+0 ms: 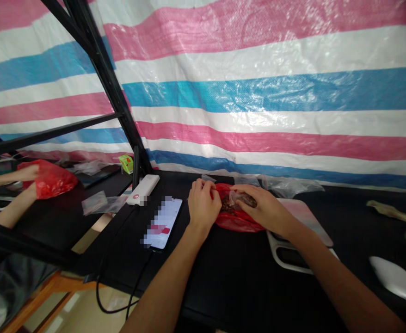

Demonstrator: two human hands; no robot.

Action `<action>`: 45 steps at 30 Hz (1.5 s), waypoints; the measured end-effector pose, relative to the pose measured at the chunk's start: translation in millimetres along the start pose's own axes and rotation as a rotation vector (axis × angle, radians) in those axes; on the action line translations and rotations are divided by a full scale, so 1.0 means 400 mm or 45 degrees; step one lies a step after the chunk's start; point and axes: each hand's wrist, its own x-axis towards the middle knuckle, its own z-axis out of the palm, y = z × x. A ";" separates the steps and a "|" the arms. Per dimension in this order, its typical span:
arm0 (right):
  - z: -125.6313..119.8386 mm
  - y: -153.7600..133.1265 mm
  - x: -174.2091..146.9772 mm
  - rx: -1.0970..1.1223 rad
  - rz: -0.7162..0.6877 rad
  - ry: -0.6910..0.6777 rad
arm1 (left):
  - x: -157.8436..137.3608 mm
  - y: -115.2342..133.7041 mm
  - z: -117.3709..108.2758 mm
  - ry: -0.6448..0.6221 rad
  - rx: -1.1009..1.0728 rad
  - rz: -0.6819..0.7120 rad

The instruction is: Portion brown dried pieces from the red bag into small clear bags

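A red plastic bag (237,223) lies opened on the black table, with small brown pieces (226,205) inside it. My left hand (204,202) is closed on the bag's left edge, fingers curled over the rim. Over the bag's right side, my right hand (263,206) grips a small clear plastic bag (246,200) filled with similar brown bits. Its lower end reaches down toward the loose pieces. What the brown pieces are, I cannot make out. Just right of the red bag sits a white kitchen scale (307,221), partly covered by my right forearm.
A phone (163,224) with a lit screen and a white power bank (143,189) lie left. Clear bags (286,185) line the back; a white mouse (395,280) is right. Beyond the black frame (102,69), another person's hands work in a red bag (55,180).
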 end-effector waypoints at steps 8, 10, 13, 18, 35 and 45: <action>-0.011 -0.006 -0.003 0.021 0.043 0.058 | -0.002 0.000 0.002 -0.016 -0.023 0.044; -0.021 -0.007 -0.007 0.049 0.094 0.075 | -0.003 0.000 0.002 -0.015 -0.030 0.040; -0.060 0.006 -0.032 0.195 0.190 0.068 | -0.003 -0.002 0.003 -0.020 -0.035 0.026; -0.158 0.080 -0.122 0.177 0.301 0.059 | -0.003 0.000 0.003 -0.014 -0.027 0.046; -0.197 0.193 -0.218 -0.228 0.243 0.586 | -0.041 0.082 -0.023 -0.437 -0.252 0.622; -0.198 0.158 -0.208 -0.191 0.252 0.635 | -0.083 0.097 0.018 -0.612 -0.117 0.587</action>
